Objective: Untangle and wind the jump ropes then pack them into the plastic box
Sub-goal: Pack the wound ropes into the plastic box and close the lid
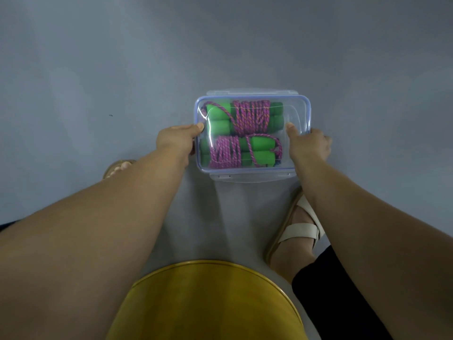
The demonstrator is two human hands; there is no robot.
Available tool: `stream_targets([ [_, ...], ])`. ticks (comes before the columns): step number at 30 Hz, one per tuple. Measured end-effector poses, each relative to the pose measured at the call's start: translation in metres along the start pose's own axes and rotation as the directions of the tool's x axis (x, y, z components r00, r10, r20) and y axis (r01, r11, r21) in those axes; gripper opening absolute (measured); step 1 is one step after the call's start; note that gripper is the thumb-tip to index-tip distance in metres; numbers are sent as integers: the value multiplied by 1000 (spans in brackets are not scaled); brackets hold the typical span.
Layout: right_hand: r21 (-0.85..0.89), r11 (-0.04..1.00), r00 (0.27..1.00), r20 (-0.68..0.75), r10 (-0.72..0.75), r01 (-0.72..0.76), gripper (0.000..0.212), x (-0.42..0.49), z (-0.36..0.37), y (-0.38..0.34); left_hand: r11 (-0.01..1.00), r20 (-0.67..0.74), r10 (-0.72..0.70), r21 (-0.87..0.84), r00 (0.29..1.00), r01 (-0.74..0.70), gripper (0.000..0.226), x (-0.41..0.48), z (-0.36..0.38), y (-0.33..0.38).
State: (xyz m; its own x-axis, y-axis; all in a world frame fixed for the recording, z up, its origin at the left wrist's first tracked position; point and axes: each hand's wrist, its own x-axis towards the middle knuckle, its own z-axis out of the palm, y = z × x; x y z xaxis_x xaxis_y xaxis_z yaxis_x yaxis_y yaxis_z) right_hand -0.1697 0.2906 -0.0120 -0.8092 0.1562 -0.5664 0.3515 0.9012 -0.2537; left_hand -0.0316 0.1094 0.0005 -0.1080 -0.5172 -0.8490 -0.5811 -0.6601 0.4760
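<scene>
Left hand and right hand clasp opposite ends of the lidded plastic box on the floor, two wound jump ropes inside. Press the lid evenly before snapping its latches.

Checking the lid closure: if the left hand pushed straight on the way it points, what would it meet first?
The plastic box: the left hand grips its left end, thumb on the edge of the lid, so it would likely just shove the box toward the right hand.
</scene>
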Motion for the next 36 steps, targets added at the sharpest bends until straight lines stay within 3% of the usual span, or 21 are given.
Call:
stream_targets([
  [2,-6,1000,1000,6,-13,13,61,2,-4,1,1000,9,13,-5,1000,-13,30,-2,1,2],
  [4,-3,1000,999,23,-24,24,56,4,-8,-1,981,-69,132,153,989,-120,31,-6,3,2],
  [6,21,999,999,23,-31,30,54,5,-10,-3,855,-120,308,470,944,-219,35,-16,10,-2],
  [8,25,999,999,10,-43,43,52,3,-10,-5,706,-14,402,642,915,-300,47,-29,23,-9],
  [10,34,998,998,8,-59,59,47,2,-9,-5,571,146,341,752,929,-328,76,-41,38,-20],
  [13,56,994,995,15,-99,98,33,5,-9,1,416,201,208,867,957,-273,124,-45,47,-28],
  [16,129,986,991,69,-118,108,32,10,-18,7,357,201,211,895,957,-267,137,-44,48,-29],
  [21,346,938,970,233,-73,-12,31,24,-30,8,308,188,195,920,963,-242,137,-43,53,-25],
  [26,395,914,949,312,-41,-91,36,32,-31,7,289,185,179,929,966,-231,137,-41,53,-24],
  [28,373,924,959,283,-23,-88,41,26,-27,4,275,189,186,932,964,-236,138,-42,51,-23],
  [30,303,942,982,161,96,-142,62,7,-13,10,297,192,199,923,961,-246,137,-47,47,-22],
  [31,341,906,968,125,220,-250,73,-10,-3,16,321,189,202,914,961,-247,134,-49,47,-22],
  [33,539,681,868,281,409,-496,78,-42,19,26,392,180,169,890,969,-234,124,-55,45,-29],
  [34,597,593,841,365,399,-540,71,-54,26,27,443,181,125,870,976,-218,120,-61,45,-34],
  [36,653,608,891,307,334,-452,53,-60,29,26,569,182,-7,809,983,-146,111,-73,45,-48],
])
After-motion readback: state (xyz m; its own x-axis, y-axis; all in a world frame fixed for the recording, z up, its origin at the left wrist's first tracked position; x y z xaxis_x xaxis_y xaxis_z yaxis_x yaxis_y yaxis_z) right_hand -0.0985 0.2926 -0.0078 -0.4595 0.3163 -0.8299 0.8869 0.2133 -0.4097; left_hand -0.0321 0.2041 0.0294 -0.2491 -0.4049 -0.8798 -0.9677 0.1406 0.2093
